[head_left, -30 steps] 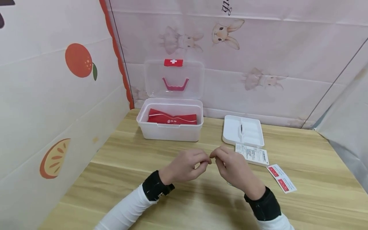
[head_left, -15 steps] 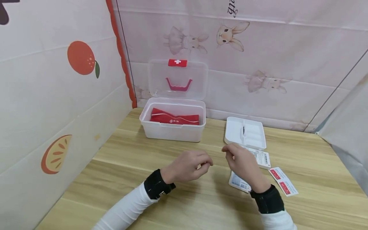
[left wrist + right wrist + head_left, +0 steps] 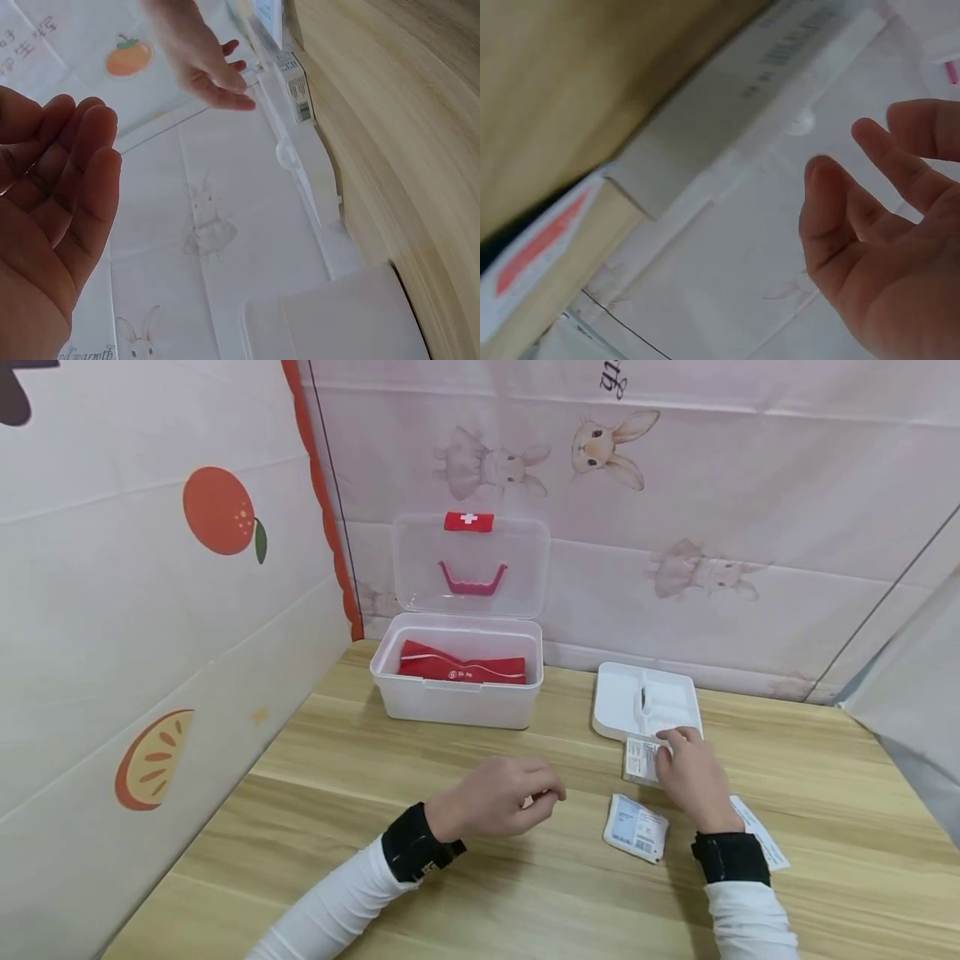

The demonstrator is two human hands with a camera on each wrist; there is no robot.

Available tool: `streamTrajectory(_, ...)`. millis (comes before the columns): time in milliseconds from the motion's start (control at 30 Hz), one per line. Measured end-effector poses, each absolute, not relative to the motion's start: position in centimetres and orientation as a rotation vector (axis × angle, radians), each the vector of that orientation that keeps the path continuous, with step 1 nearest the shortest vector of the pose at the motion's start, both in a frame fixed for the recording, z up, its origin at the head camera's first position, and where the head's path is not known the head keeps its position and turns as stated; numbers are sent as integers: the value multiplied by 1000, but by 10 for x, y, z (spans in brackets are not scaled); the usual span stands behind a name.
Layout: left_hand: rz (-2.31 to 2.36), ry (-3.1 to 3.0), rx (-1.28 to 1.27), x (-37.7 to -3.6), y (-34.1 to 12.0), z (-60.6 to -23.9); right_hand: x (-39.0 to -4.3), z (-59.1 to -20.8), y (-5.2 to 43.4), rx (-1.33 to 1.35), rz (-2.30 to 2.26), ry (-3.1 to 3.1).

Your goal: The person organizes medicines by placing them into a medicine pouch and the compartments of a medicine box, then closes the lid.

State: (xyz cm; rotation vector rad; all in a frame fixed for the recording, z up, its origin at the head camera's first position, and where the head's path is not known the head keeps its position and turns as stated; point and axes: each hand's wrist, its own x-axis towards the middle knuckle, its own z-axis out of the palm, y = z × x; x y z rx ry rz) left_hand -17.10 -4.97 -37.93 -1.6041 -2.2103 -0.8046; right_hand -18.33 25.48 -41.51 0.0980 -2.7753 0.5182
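Note:
My left hand (image 3: 495, 795) hangs over the middle of the table, fingers loosely curled and holding nothing; the left wrist view shows its bare palm (image 3: 37, 247). Further right, my right hand (image 3: 693, 783) is over a flat white printed box (image 3: 641, 760) and partly hides it. In the right wrist view the fingers of the right hand (image 3: 889, 240) are spread and bent, apart from the box's side (image 3: 675, 157). A white-and-blue sachet (image 3: 634, 828) lies on the table between the hands. Partly hidden behind the right wrist is a white card (image 3: 763, 839).
A clear plastic first-aid box (image 3: 454, 702) stands at the back with its lid (image 3: 472, 547) up and a red folded pouch (image 3: 465, 668) inside. To its right lies a white compartment tray (image 3: 618, 693) touching the printed box. Printed cloth walls (image 3: 585, 585) bound the table.
My right hand has moved right, away from the left hand, to over the printed box, uncovering the sachet and covering part of the card. The left hand has barely moved.

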Motion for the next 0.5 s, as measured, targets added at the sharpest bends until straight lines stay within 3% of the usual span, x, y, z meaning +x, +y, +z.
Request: streamTrajectory(500, -797, -2250, -1638, -167, -49, -378, -193, -426, 277, -103, 591, -3060)
